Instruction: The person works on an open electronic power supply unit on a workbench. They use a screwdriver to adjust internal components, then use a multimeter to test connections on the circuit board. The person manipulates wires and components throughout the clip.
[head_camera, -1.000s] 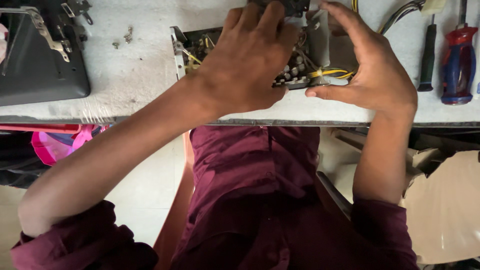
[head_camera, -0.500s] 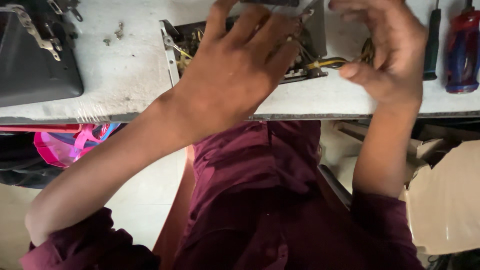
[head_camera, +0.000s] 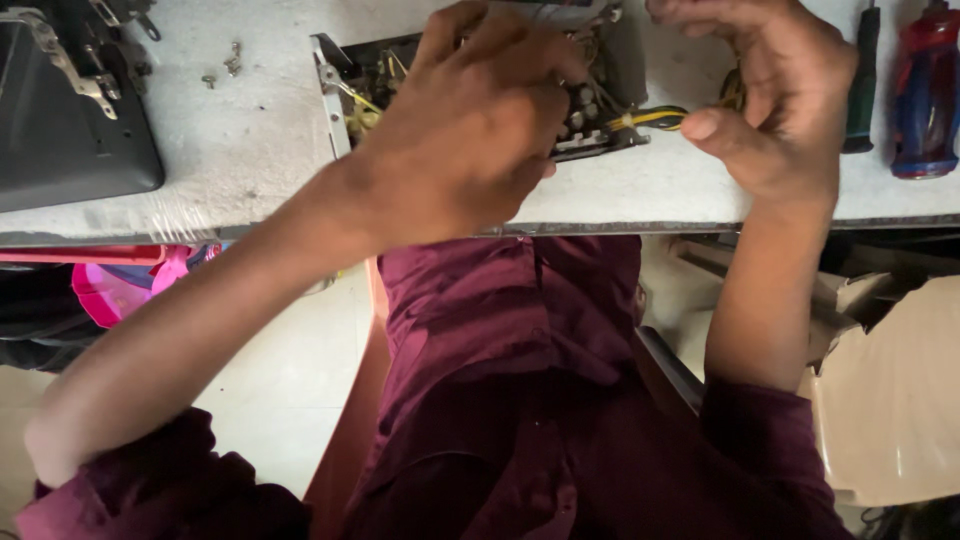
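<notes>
Both our hands are at an opened metal electronics box (head_camera: 345, 95) lying near the front edge of the grey workbench (head_camera: 250, 150).

We judge the box stiff, fairly heavy and sharp-rimmed, best gripped by its side walls; its yellow-and-black wires (head_camera: 655, 117) are limp and easily strained. Our left hand (head_camera: 470, 130) curls over the inside, hiding what its fingers touch. Our right hand (head_camera: 770, 95) is half-clenched, thumb against the wires; the box's far end is cut off.

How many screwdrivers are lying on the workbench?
2, both at the far right of the workbench: a dark green-handled screwdriver just beyond the right hand, and a red-and-blue-handled screwdriver to its right. The frame edges may hide others.
</notes>
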